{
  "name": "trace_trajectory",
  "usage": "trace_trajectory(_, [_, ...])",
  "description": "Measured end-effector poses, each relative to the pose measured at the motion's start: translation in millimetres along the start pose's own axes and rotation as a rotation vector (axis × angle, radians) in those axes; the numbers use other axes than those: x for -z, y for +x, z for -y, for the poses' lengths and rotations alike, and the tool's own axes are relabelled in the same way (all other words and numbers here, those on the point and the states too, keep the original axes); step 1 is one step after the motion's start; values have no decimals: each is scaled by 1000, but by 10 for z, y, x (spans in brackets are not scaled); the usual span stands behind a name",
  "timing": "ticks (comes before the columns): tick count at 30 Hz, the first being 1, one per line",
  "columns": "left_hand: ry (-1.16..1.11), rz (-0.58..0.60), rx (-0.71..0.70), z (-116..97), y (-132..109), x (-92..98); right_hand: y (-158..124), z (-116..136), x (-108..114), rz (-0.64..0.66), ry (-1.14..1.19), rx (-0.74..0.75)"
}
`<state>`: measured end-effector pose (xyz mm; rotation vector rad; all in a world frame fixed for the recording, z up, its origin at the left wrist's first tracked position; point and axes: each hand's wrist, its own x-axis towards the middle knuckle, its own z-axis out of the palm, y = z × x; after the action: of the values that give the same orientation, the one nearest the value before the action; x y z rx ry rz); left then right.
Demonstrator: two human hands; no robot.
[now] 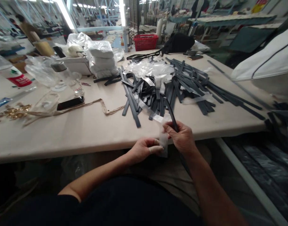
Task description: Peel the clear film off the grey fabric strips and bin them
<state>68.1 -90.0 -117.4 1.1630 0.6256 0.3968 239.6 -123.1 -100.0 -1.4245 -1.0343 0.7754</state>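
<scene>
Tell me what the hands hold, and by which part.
Right hand pinches a dark strap at its near end; left hand grips the clear film strip peeling from it.

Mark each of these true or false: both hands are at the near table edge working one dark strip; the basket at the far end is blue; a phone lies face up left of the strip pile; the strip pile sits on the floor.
1. Both hands, the left hand and the right hand, are at the near table edge on one dark strip. True; a clear film piece is between them too.
2. The basket is blue. False; it is red.
3. A phone lies left of the strip pile. True.
4. The strip pile sits on the floor. False; it lies on the table.
</scene>
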Motion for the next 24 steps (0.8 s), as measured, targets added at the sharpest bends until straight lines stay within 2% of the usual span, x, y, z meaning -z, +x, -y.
trace_trajectory(6, [74, 54, 95, 76, 50, 22, 24, 28, -100, -42, -30, 52])
trace_trajectory(14, [184, 96, 175, 210, 68, 42, 63, -130, -159, 6, -103, 149])
trace_trajectory(19, [182, 74, 149, 246, 52, 27, 44, -91, -128, 68, -97, 177])
trace_trajectory(24, [147, 80, 156, 211, 22, 5, 33, -3, -99, 61, -103, 182])
